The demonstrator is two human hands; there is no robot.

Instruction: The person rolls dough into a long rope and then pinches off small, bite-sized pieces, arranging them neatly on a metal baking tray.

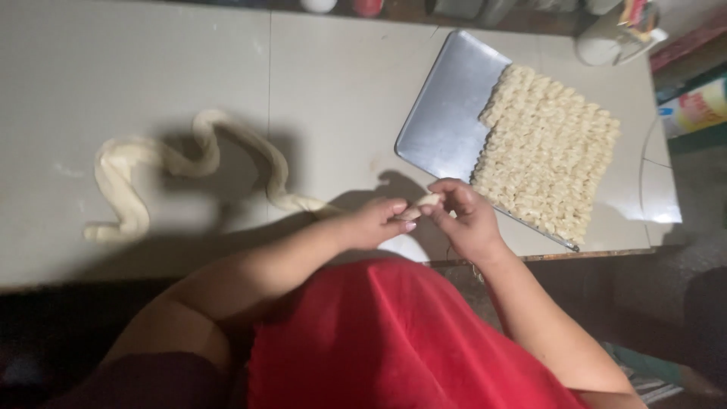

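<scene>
Long dough rope (198,160) snaking across the grey table (333,91), near end pinched between left hand (376,222) and right hand (463,216), both closed on it. Probably mid-pinch, shaping a small piece (tip barely visible). Next: clean tear, then placing among shaped pieces (547,151) on metal tray (447,113).

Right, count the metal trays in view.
1: the tray sits on the table's right side, half covered by dough pieces. Others may lie out of view.
</scene>
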